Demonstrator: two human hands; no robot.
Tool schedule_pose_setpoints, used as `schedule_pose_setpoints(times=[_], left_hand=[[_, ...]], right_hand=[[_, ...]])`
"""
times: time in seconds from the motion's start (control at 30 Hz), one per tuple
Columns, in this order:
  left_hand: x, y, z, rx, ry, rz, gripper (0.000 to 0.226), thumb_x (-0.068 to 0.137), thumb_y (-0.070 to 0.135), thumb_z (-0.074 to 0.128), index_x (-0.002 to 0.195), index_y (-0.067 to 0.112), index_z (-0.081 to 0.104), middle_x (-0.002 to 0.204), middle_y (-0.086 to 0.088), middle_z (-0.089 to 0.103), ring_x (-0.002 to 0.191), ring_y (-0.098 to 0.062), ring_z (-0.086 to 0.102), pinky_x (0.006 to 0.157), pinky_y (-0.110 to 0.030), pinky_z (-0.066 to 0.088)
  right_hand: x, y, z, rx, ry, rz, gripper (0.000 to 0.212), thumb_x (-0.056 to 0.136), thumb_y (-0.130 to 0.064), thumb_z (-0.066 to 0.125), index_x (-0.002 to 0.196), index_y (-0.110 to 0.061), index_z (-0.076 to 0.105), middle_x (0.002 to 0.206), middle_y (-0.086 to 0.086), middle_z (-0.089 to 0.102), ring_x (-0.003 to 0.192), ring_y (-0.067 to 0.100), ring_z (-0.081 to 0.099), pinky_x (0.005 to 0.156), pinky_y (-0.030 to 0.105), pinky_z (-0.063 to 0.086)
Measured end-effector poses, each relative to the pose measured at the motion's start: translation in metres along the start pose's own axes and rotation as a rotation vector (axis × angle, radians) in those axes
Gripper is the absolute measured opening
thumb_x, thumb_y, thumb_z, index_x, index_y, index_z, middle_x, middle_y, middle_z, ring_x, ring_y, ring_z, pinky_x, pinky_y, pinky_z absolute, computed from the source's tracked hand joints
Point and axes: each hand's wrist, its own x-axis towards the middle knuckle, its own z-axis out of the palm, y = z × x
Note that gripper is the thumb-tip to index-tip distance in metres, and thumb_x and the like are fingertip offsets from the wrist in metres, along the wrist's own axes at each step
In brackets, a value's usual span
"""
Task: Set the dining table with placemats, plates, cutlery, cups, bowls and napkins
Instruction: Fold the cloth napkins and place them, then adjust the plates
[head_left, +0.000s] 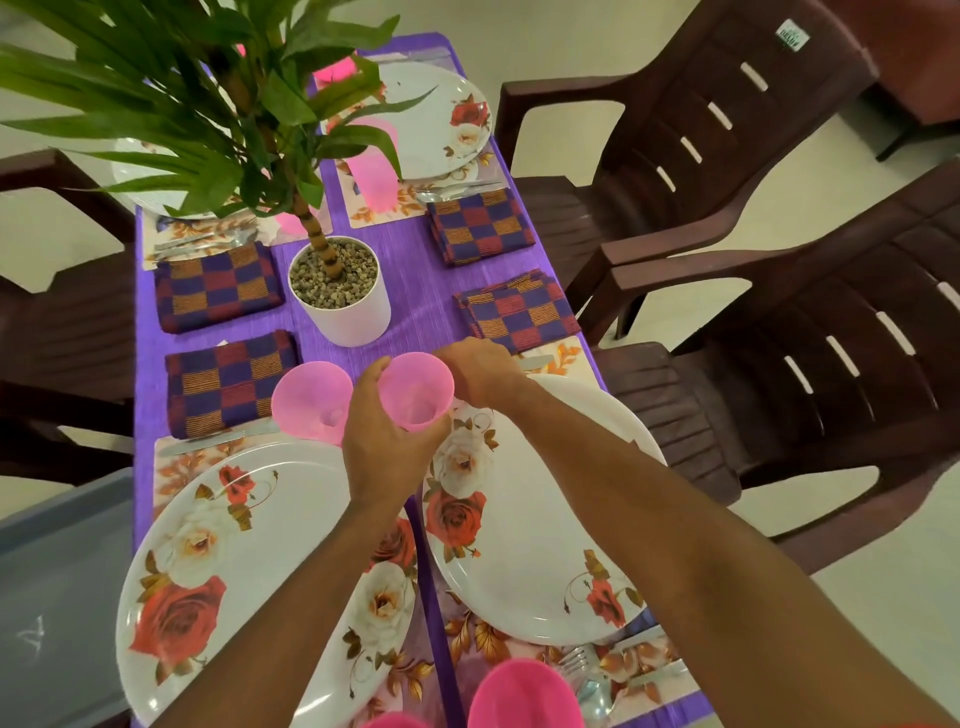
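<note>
Pink cup (415, 389): gripped by our left hand (387, 441); right hand (478, 371) beside its rim, grip undeterminable. Plates (509, 587), napkins (228, 384), cutlery (223, 439), placemats (176, 467) around both hands laid; cups unfinished, we judge.

Head view, probably close above table (415, 312).
</note>
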Motion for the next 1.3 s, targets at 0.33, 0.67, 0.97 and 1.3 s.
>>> schedule_pose_setpoints(times=[0.33,0.67,0.97,1.3], left_hand=[[-0.008,0.003,0.001,-0.022,0.015,-0.003,0.090,0.069,0.039,0.089,0.144,0.025,0.041,0.133,0.013,0.050,0.116,-0.005,0.046,0.092,-0.026,0.042],[-0.010,0.000,0.002,-0.004,-0.008,0.008,0.093,0.072,0.042,0.086,0.147,0.022,0.037,0.141,0.004,0.050,0.125,-0.018,0.050,0.102,-0.043,0.049],[-0.008,-0.001,0.005,0.008,-0.017,0.034,0.089,0.073,0.035,0.086,0.146,0.018,0.038,0.137,0.000,0.053,0.123,-0.019,0.053,0.100,-0.045,0.051],[-0.009,-0.001,-0.003,0.026,-0.061,0.061,0.092,0.075,0.039,0.084,0.149,0.016,0.034,0.142,-0.003,0.049,0.127,-0.025,0.049,0.098,-0.054,0.050]], right_hand=[[0.011,0.004,-0.003,-0.026,0.008,0.032,0.022,0.092,-0.031,0.071,0.112,-0.024,0.075,0.104,-0.002,0.074,0.079,0.016,0.058,0.069,0.029,0.047],[0.024,0.005,-0.012,-0.117,-0.172,0.028,0.020,0.089,-0.022,0.073,0.107,-0.013,0.071,0.095,0.004,0.072,0.082,0.022,0.064,0.075,0.034,0.055],[0.033,-0.003,-0.026,-0.224,-0.397,-0.098,0.035,0.089,-0.023,0.070,0.121,-0.010,0.062,0.109,0.009,0.067,0.100,0.028,0.065,0.091,0.041,0.054],[0.019,0.011,-0.060,-0.134,-0.203,-0.045,0.016,0.095,-0.021,0.062,0.093,-0.007,0.069,0.093,0.007,0.068,0.087,0.025,0.063,0.077,0.037,0.052]])
